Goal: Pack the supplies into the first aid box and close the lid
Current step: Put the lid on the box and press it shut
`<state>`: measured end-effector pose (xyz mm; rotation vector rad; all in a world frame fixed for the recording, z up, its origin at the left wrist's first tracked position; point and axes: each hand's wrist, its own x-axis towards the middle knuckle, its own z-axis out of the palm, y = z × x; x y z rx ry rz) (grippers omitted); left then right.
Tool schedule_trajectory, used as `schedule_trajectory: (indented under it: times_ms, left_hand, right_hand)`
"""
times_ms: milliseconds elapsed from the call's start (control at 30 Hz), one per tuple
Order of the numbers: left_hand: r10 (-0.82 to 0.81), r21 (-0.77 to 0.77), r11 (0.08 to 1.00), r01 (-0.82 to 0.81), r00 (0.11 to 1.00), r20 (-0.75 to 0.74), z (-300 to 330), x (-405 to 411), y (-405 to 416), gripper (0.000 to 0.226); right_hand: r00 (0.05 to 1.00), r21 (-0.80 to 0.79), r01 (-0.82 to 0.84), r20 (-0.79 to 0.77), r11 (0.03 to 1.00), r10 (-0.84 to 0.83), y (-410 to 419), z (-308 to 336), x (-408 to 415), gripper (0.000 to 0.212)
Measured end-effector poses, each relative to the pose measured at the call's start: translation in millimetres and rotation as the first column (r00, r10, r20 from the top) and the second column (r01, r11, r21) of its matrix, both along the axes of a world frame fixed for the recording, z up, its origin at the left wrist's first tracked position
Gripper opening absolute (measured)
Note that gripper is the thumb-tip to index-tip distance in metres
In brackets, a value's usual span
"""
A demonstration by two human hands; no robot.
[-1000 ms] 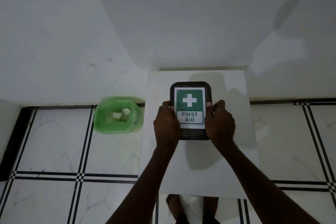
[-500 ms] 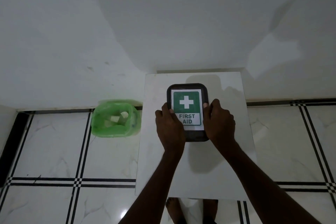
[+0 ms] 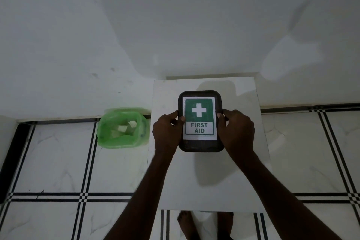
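While the left hand (image 3: 166, 134) and right hand (image 3: 236, 132) clamp its long sides, the first aid box (image 3: 200, 121) has shifted only slightly; its lid looks seated, so closing appears nearly complete.

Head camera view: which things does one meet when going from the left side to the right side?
green bin → left hand → first aid box → right hand

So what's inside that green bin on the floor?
The green bin holds a few pale scraps, probably paper. Whatever lies beneath them or against its walls is hidden.
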<state>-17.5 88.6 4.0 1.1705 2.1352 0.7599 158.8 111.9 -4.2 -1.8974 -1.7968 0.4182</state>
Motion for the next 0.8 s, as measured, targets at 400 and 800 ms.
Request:
schedule_trajectory:
  times_ms: [400, 800]
  left_hand:
    - [0.001, -0.045, 0.999, -0.003, 0.999, -0.038, 15.1, 5.8, 5.7, 0.030]
    - [0.004, -0.113, 0.994, 0.013, 0.990, 0.144, 1.7, -5.3, 13.5, 0.042]
  right_hand:
    - [0.999, -0.090, -0.021, -0.030, 0.996, 0.019, 12.9, 0.8, 6.9, 0.025]
    - [0.983, -0.225, -0.182, -0.032, 0.957, 0.179, 113.6, 1.9, -30.4, 0.041]
